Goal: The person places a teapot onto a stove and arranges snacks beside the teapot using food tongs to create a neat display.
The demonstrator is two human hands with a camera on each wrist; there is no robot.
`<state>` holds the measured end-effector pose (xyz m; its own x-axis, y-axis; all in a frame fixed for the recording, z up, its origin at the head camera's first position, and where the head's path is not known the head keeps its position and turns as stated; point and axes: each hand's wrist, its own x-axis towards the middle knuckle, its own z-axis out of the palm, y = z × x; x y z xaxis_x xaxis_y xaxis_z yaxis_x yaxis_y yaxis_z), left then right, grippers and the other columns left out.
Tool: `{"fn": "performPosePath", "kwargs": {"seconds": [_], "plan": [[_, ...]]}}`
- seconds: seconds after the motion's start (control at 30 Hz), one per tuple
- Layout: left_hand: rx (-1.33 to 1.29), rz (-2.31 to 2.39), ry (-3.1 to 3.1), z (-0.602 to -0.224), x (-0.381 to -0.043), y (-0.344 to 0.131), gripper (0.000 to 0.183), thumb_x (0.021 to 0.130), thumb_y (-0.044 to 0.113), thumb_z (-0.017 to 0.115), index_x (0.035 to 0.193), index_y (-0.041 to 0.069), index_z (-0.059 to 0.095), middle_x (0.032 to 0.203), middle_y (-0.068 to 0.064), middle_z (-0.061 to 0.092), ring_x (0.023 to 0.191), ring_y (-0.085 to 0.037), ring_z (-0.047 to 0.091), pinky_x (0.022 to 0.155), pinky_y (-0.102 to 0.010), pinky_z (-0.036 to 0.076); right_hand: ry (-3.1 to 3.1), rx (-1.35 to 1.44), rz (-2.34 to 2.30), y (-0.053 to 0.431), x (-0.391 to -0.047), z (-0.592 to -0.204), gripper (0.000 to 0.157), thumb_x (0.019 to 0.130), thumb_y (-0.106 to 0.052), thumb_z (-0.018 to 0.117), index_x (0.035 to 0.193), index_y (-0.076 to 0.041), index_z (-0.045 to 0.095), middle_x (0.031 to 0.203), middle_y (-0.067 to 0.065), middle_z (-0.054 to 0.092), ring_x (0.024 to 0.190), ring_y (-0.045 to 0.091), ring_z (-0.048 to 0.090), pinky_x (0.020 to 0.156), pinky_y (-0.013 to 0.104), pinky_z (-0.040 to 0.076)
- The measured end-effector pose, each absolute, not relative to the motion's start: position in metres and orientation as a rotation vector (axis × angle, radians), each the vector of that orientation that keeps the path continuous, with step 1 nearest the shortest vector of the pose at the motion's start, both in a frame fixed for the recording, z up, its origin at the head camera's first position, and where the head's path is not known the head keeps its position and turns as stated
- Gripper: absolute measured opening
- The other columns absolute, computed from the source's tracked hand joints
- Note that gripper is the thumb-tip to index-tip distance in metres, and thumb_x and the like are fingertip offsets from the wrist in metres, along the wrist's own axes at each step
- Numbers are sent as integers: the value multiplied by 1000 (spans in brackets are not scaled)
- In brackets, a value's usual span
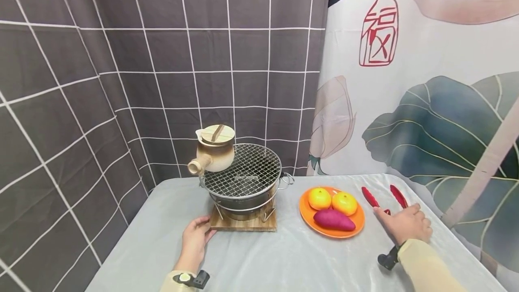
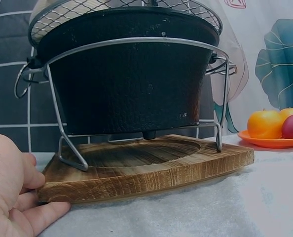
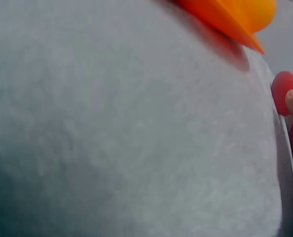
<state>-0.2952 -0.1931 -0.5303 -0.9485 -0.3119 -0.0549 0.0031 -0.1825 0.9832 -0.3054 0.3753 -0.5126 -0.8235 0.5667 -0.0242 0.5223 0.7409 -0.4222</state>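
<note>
My left hand point(image 1: 194, 240) grips the near left corner of a square wooden base point(image 2: 151, 185), its fingers point(image 2: 35, 177) at the corner and edge. On that base stands a small black grill stove point(image 2: 131, 89) in a wire stand, topped by a round wire mesh point(image 1: 247, 170). A cream and brown clay pot point(image 1: 220, 159) with a wooden lid point(image 1: 218, 134) and a side handle sits on the mesh's left part. At the right, my right hand point(image 1: 407, 224) holds red-tipped tongs point(image 1: 370, 196), their arms spread apart. Part of the tongs is hidden under the hand.
An orange plate point(image 1: 304, 217) between the stove and the right hand bears two yellow-orange fruits point(image 1: 344, 203) and a purple sweet potato point(image 1: 334, 220). A pale cloth point(image 1: 284, 265) covers the table. Behind hang a dark grid curtain point(image 1: 202, 53) and a printed white one point(image 1: 344, 53).
</note>
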Motion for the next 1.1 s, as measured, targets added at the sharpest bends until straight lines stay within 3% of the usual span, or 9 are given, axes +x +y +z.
{"fn": "performPosePath", "kwargs": {"seconds": [0.13, 0.23, 0.47, 0.77, 1.1], "plan": [[360, -2241, -1862, -530, -295, -192, 29, 97, -9, 49, 125, -17, 50, 134, -34, 50, 113, -31, 61, 87, -33, 62, -2860, -921, 521, 377, -302, -512, 129, 80, -83, 52, 132, 31, 20, 119, 50, 35, 107, 59, 38, 95, 66, 45], [362, -2241, -1861, -529, -295, -192, 28, 97, -9, 49, 124, -17, 50, 134, -35, 50, 112, -31, 62, 88, -34, 62, -2862, -920, 503, 379, -299, -513, 125, 80, -84, 50, 124, 31, 27, 111, 48, 37, 102, 57, 39, 92, 65, 46], [357, -2241, -1864, -529, -297, -192, 27, 98, -8, 48, 124, -17, 50, 134, -35, 49, 116, -34, 60, 90, -35, 62, -2840, -895, 498, 379, -298, -514, 124, 78, -84, 54, 123, 29, 29, 111, 46, 38, 101, 56, 39, 92, 65, 47], [340, -2242, -1859, -530, -297, -192, 26, 97, -9, 48, 122, -17, 50, 132, -34, 51, 110, -29, 62, 89, -34, 62, -2854, -856, 495, 383, -296, -512, 119, 77, -84, 55, 115, 27, 34, 105, 44, 42, 95, 54, 42, 86, 63, 50], [352, -2233, -1856, -532, -296, -194, 26, 97, -9, 49, 122, -16, 50, 130, -33, 52, 109, -27, 62, 87, -32, 63, -2806, -792, 566, 390, -295, -506, 120, 76, -84, 58, 119, 26, 35, 107, 43, 43, 97, 54, 43, 91, 67, 49]]}}
